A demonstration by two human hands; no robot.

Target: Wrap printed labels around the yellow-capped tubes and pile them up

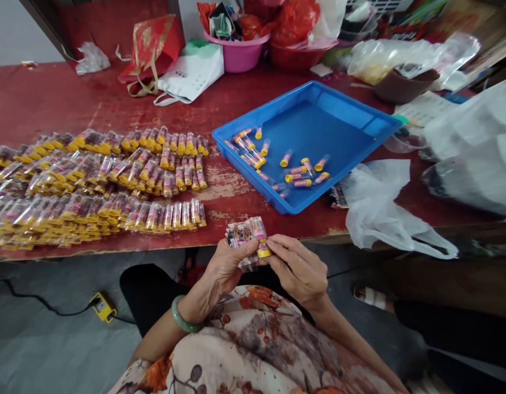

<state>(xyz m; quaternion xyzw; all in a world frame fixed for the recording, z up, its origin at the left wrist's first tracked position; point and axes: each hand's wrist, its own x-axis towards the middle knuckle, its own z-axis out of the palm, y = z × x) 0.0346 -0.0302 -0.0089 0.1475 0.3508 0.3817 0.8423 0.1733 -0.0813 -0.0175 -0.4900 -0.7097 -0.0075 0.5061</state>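
My left hand (228, 265) grips a small stack of printed plastic packets (239, 234) in front of the table edge. Between the fingers of my right hand (299, 268) is a clear tube with a yellow cap (263, 251), held against the packets; a packet stands up around or behind it, I cannot tell which. Both hands meet above my lap. Past them, a blue tray (351, 117) holds several loose yellow-capped tubes (296, 176), lying toward its near left side. Rows of packed tubes with yellow ends (113, 169) are piled on the left of the table.
The red table (105, 104) runs across the view. At the back are paper bags (195, 71), a pink basin (240, 54) and a red basin (298, 57). A white plastic bag (384, 202) hangs over the front edge at right. Another person's foot (374, 297) shows below right.
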